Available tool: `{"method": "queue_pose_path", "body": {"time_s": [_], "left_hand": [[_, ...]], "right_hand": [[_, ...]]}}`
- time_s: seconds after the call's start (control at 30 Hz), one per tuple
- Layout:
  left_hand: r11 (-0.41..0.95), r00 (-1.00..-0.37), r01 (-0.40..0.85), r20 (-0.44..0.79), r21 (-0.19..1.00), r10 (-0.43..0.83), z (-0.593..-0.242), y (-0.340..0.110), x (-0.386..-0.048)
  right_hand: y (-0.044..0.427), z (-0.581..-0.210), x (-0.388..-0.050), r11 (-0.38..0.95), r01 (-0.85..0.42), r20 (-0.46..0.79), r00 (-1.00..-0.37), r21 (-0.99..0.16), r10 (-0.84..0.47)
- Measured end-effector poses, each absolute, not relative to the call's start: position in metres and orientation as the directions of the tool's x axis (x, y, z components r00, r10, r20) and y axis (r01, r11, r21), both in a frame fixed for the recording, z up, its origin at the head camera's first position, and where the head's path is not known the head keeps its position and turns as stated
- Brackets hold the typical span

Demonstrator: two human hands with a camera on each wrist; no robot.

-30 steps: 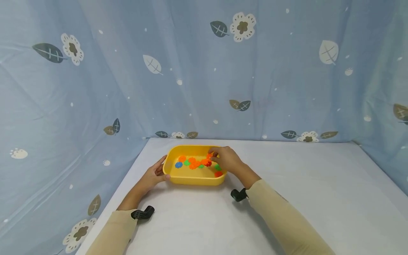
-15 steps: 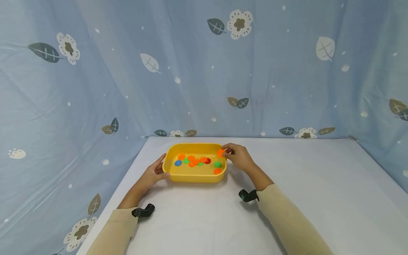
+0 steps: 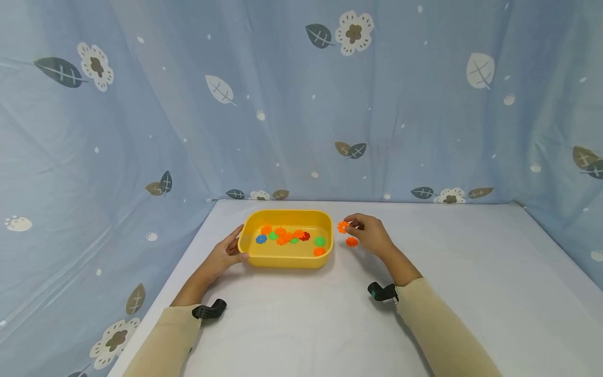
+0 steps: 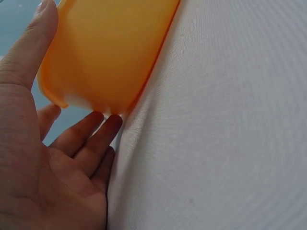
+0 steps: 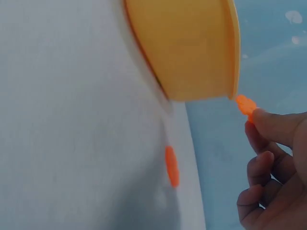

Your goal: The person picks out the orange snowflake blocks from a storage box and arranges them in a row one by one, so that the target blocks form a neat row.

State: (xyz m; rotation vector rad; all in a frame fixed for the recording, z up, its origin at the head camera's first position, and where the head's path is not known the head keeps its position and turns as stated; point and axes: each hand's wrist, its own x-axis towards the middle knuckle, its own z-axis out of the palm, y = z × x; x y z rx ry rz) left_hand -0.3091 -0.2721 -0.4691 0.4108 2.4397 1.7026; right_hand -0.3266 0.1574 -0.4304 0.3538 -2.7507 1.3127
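The right hand [image 3: 372, 234] pinches a scalloped orange plastic disc [image 3: 342, 227], now moved right of the rectangular yellow plastic tray [image 3: 285, 262]; another orange disc [image 3: 352, 242] newly shows on white cloth [image 3: 301, 324]. The left hand [image 3: 223, 259], fingers relaxed, touches the tray.

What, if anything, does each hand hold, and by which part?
The right hand pinches an orange disc by its edge; the left hand only touches the yellow tray, at one end.
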Motion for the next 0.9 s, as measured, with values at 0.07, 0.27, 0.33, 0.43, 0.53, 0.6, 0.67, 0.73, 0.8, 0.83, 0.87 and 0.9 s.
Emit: {"method": "queue_pose_path", "body": {"time_s": [0.07,0.27,0.33,0.43,0.53,0.6,0.67,0.73,0.8,0.83,0.87,0.9], "left_hand": [[0.331,-0.956,0.139,0.039,0.933,0.291,-0.469,-0.271,-0.309],[0.338,-0.964,0.130,0.039,0.932,0.264,-0.470,-0.270,-0.309],[0.336,-0.963,0.130,0.039,0.933,0.266,-0.470,-0.270,-0.308],[0.339,-0.964,0.129,0.037,0.932,0.263,-0.469,-0.270,-0.307],[0.341,-0.964,0.125,0.032,0.932,0.265,-0.465,-0.268,-0.304],[0.343,-0.963,0.124,0.030,0.931,0.266,-0.464,-0.268,-0.304],[0.343,-0.963,0.125,0.030,0.931,0.269,-0.464,-0.268,-0.303],[0.347,-0.963,0.121,0.026,0.930,0.267,-0.464,-0.268,-0.303],[0.342,-0.965,0.123,0.031,0.932,0.262,-0.467,-0.270,-0.305],[0.344,-0.965,0.123,0.031,0.931,0.260,-0.467,-0.270,-0.305],[0.344,-0.965,0.122,0.031,0.931,0.260,-0.467,-0.270,-0.305],[0.341,-0.965,0.121,0.031,0.932,0.259,-0.466,-0.270,-0.305]], "right_hand": [[0.162,-0.432,-0.328,0.629,-0.224,0.145,-0.974,-0.744,-0.174],[0.176,-0.437,-0.330,0.677,-0.210,0.102,-0.975,-0.706,-0.196],[0.180,-0.439,-0.330,0.686,-0.211,0.103,-0.975,-0.696,-0.196],[0.187,-0.443,-0.329,0.700,-0.225,0.106,-0.972,-0.677,-0.210],[0.194,-0.447,-0.328,0.712,-0.235,0.103,-0.969,-0.661,-0.224],[0.197,-0.449,-0.327,0.719,-0.243,0.102,-0.967,-0.651,-0.234],[0.199,-0.451,-0.327,0.725,-0.243,0.096,-0.966,-0.644,-0.239],[0.202,-0.452,-0.327,0.730,-0.230,0.083,-0.969,-0.643,-0.233],[0.204,-0.452,-0.327,0.736,-0.221,0.070,-0.971,-0.640,-0.231],[0.206,-0.452,-0.328,0.738,-0.215,0.062,-0.971,-0.639,-0.229],[0.207,-0.452,-0.328,0.739,-0.213,0.059,-0.972,-0.639,-0.228],[0.208,-0.453,-0.329,0.740,-0.208,0.056,-0.973,-0.639,-0.225]]}}
